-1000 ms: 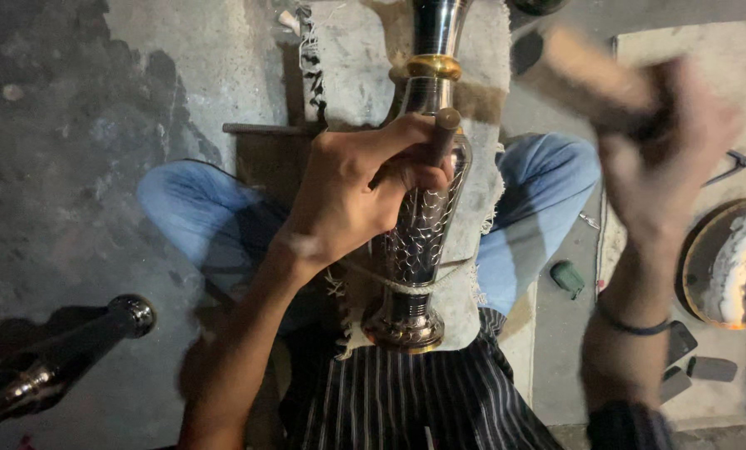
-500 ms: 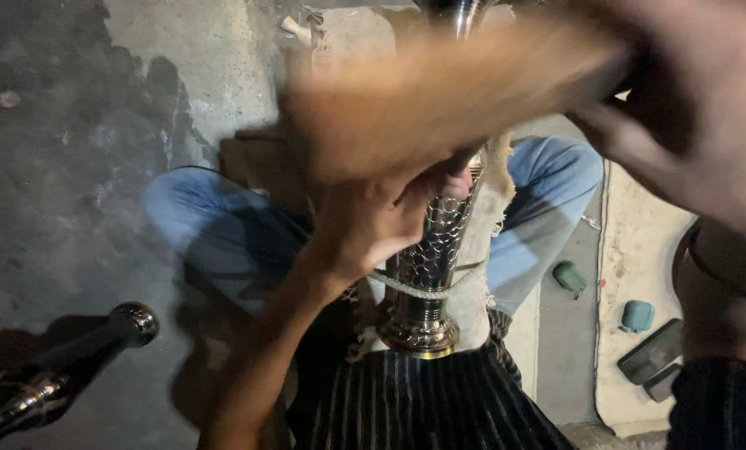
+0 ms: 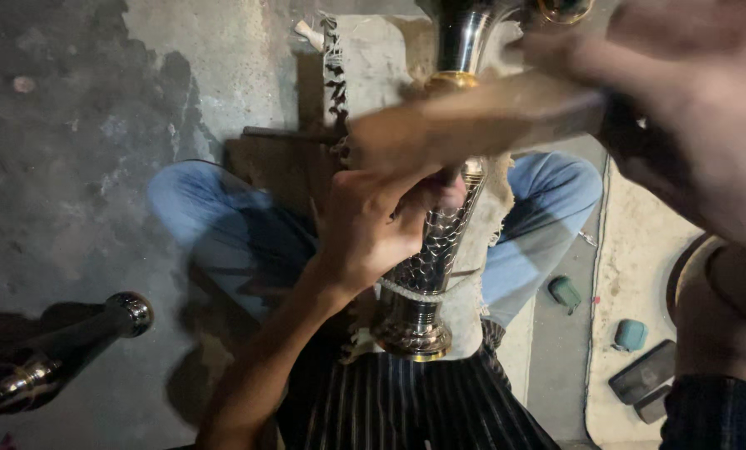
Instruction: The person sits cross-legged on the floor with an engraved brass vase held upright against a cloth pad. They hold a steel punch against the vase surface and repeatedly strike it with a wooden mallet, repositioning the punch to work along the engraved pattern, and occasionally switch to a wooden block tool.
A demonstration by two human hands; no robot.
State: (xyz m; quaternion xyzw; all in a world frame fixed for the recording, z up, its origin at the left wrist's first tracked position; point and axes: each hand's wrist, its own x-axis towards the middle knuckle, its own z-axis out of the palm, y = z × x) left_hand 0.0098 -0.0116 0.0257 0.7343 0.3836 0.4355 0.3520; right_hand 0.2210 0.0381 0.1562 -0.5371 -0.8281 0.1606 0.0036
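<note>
Chasing step, judged: your left hand is clamped around the hammered metal vase, which lies along your lap, foot toward you. Your right hand, closed on a blurred wooden mallet, is above it. Next strike calls for a steady brace. Vase contents not visible.

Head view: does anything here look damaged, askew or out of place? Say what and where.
The cloth under the metal vase has a frayed, ragged left edge. A second metal piece lies loose on the floor at lower left. Nothing looks spilled.
</note>
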